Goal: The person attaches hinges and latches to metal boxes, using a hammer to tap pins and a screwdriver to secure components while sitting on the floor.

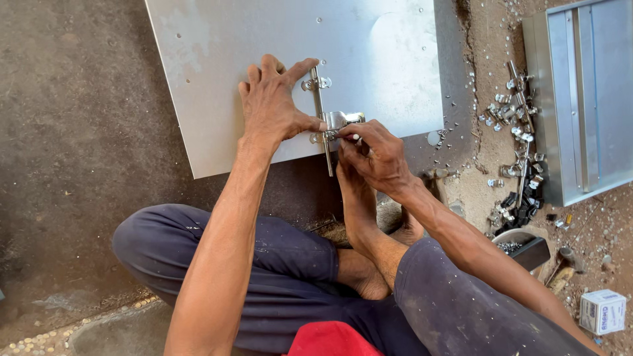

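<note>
A flat grey metal sheet lies on the floor before my crossed legs. A shiny sliding bolt latch rests on it near its front edge. My left hand lies spread on the sheet, forefinger and thumb pressing the latch rod in place. My right hand pinches a small metal piece, perhaps a rivet or screw, against the latch bracket. My bare foot rests under the right hand, its toes at the sheet's edge.
A heap of loose latches, brackets and small fasteners lies on the dirt at right. A folded metal box panel stands beyond it. A small dark tray, a hammer-like tool and a white carton sit lower right.
</note>
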